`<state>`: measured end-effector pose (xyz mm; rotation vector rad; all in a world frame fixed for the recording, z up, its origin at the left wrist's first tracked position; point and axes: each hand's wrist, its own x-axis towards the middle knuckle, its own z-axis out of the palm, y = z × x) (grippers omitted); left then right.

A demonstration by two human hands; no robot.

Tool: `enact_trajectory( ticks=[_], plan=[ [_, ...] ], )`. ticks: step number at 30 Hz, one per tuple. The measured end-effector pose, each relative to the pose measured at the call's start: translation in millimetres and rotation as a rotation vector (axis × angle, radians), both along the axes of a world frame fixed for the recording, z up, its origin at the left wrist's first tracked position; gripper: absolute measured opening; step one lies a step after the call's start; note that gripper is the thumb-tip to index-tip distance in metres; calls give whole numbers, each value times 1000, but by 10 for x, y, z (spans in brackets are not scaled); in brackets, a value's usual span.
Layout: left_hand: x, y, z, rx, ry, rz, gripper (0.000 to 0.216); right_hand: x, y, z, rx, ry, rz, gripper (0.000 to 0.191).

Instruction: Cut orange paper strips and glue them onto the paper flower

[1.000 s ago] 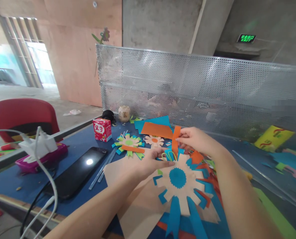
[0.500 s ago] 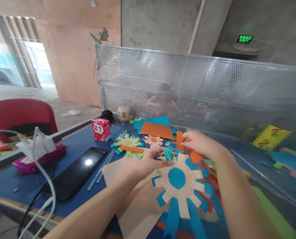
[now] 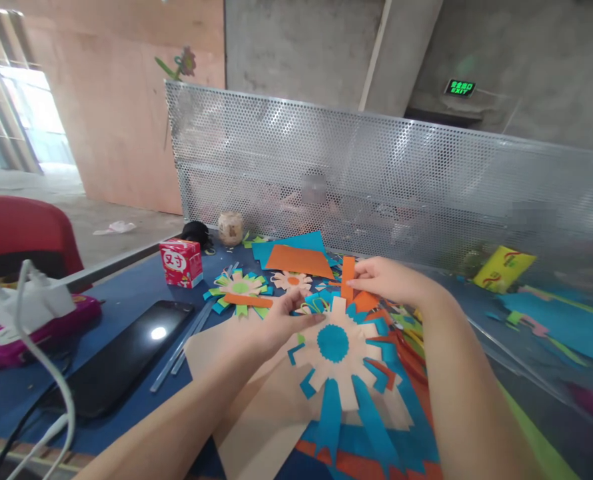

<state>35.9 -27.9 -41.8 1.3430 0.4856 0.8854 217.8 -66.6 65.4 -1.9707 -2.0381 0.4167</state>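
Observation:
My right hand (image 3: pixel 376 279) pinches a short orange strip (image 3: pixel 347 275) and holds it upright above the top petals. Below the strip lies a large flower (image 3: pixel 344 380) of cream and blue felt-like pieces, with a scalloped blue disc (image 3: pixel 333 343) at its centre. Two long blue tails hang from its lower side. My left hand (image 3: pixel 289 317) grips the flower's upper left edge, its thumb stretched along the petals and its other fingers curled. Some fingertips are hidden. Left of this hand, a smaller green and blue flower (image 3: pixel 239 287) has another orange strip (image 3: pixel 246 301) lying across it.
A black phone (image 3: pixel 121 357), clear sticks (image 3: pixel 191 343) and a red carton (image 3: pixel 181 263) are on the left. Orange and blue sheets (image 3: pixel 299 260) lie at the back, before a perforated metal screen (image 3: pixel 286 153). A yellow packet (image 3: pixel 504 269) stands on the right.
The view has swung a little to the right, so things appear further left. My right hand still holds the orange strip, and my left hand stays at the flower's edge.

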Motion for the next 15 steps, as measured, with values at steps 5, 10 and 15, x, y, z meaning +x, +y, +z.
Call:
enact_trajectory(
  ticks=[5,10,15],
  plan=[
    [9,13,-11,42,4,55,24,-59,-19,25,-45,44,58,32],
    [6,38,-35,29,11,71,26,-34,-19,20,-48,106,105,37],
    [9,42,-36,23,13,48,27,-38,-21,3,-111,183,134,26]
  ],
)
